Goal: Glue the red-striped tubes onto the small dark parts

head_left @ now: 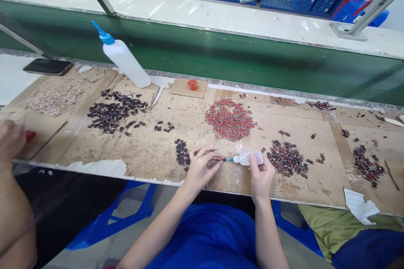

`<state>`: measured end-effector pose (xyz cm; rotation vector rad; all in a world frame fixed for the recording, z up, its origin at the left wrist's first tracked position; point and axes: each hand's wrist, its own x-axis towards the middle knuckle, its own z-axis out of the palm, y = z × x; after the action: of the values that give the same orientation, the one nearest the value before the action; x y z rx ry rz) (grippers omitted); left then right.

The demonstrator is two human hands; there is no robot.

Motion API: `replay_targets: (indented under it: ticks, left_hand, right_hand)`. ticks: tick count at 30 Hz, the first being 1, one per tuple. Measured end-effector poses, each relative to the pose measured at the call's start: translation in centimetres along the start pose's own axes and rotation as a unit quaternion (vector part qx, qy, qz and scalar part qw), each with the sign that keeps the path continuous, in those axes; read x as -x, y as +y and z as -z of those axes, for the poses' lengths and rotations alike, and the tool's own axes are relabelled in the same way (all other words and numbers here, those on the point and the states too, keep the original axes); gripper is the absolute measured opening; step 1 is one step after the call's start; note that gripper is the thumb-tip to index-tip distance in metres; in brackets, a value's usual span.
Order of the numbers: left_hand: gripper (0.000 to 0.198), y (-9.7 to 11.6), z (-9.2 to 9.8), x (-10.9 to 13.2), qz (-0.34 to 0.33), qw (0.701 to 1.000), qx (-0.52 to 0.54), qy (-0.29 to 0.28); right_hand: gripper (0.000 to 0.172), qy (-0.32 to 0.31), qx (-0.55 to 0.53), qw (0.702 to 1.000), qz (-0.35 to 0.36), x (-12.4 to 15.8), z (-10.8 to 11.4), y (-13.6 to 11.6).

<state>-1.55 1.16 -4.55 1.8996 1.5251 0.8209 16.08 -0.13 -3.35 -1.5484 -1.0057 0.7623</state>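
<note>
My right hand [261, 175] is closed round a small clear squeeze bottle [249, 158] lying sideways, its blue nozzle pointing left. My left hand [202, 166] pinches a tiny part at the nozzle tip; the part is too small to make out. Both hands rest over the cardboard-covered bench [164, 151] near its front edge. A heap of red parts [229, 119] lies just behind my hands. A heap of dark red-and-black parts [287, 159] sits right of the bottle, and a small dark pile [182, 152] sits left of my left hand.
A large white squeeze bottle with a blue tip [124, 58] leans at the back left. A red cap [192, 84] sits on a cardboard scrap. More dark piles [113, 111] lie left and far right [366, 166]. Another person's hand [11, 138] is at the left edge. A phone [48, 67] lies far left.
</note>
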Motion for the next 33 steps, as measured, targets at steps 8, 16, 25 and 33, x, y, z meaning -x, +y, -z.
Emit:
replay_targets:
  ticks: [8, 16, 25, 33]
  left_hand:
    - [0.012, 0.3, 0.2, 0.0, 0.007, 1.0, -0.002, -0.004]
    - [0.011, 0.3, 0.1, 0.0, 0.01, 1.0, -0.005, -0.007]
    - [0.015, 0.4, 0.5, -0.6, 0.004, 0.999, -0.031, -0.044]
    - [0.02, 2.3, -1.4, -2.2, -0.131, 0.987, -0.087, -0.041]
  right_hand:
    - [0.03, -0.031, -0.016, 0.999, 0.001, 0.0, -0.1, 0.1]
    - [0.033, -0.007, -0.015, 1.0, -0.02, 0.2, -0.2, 0.2]
    - [0.038, 0.095, -0.149, 0.984, 0.008, -0.2, 0.7, 1.8]
    - [0.044, 0.098, -0.004, 0.994, 0.055, 0.1, -0.9, 1.5]
